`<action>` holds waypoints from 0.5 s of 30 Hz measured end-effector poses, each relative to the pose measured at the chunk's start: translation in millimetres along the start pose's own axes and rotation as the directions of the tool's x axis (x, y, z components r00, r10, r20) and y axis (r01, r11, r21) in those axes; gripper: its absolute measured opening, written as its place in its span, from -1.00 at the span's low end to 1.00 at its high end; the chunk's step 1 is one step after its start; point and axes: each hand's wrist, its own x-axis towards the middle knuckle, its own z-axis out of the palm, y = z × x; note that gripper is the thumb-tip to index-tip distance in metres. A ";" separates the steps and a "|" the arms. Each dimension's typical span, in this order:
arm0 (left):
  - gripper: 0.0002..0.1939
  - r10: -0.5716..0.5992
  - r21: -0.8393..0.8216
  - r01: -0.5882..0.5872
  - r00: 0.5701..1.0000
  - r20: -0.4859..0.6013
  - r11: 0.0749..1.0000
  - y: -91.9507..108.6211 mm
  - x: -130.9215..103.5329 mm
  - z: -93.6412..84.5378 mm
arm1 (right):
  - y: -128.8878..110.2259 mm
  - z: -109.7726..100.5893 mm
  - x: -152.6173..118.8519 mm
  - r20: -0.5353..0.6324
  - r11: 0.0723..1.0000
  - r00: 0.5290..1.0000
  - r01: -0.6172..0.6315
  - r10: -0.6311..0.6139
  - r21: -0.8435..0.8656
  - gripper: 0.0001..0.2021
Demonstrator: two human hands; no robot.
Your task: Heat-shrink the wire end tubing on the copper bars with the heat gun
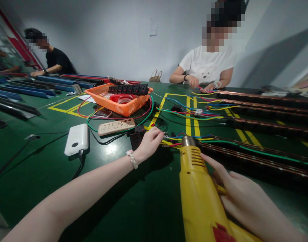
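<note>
My right hand (pixel 234 191) is wrapped around a yellow heat gun (pixel 199 188), its index finger lying along the side. The metal nozzle (pixel 188 141) points away from me, over a bundle of coloured wires (pixel 201 138). My left hand (pixel 150 144) is closed in a pinch at the wire ends, where small metal terminals (pixel 165 136) show beside the fingertips. Just below, a red wire (pixel 175 145) ends in a bare lug. Partly behind my left hand lies a black socket block (pixel 138 134). The wires run right into a long black strip with copper bars (pixel 244 155).
An orange basket (pixel 121 107) holds black sockets. Near it lie a beige patterned case (pixel 115 127), a phone (pixel 102 114) and a white power bank (pixel 77 139) with a cable. More copper-barred strips (pixel 265 99) lie right. Co-workers sit opposite (pixel 206 64) and far left (pixel 58 62).
</note>
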 end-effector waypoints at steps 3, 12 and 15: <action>-0.60 -0.016 0.006 0.016 1.000 -0.006 1.000 0.7 0.0 0.6 | 6.6 -2.6 -6.7 -0.058 0.999 0.998 0.009 -0.011 -0.037 -0.18; -0.57 -0.128 -0.044 0.129 0.991 0.037 0.991 1.9 -3.5 0.5 | 2.6 -4.7 -3.6 0.006 0.996 0.998 -0.056 0.055 0.067 -0.09; -0.55 -0.146 -0.048 0.148 0.988 0.047 0.988 -0.2 -4.1 1.1 | 2.3 -3.0 -5.1 0.099 0.990 0.992 -0.094 0.083 0.106 -0.08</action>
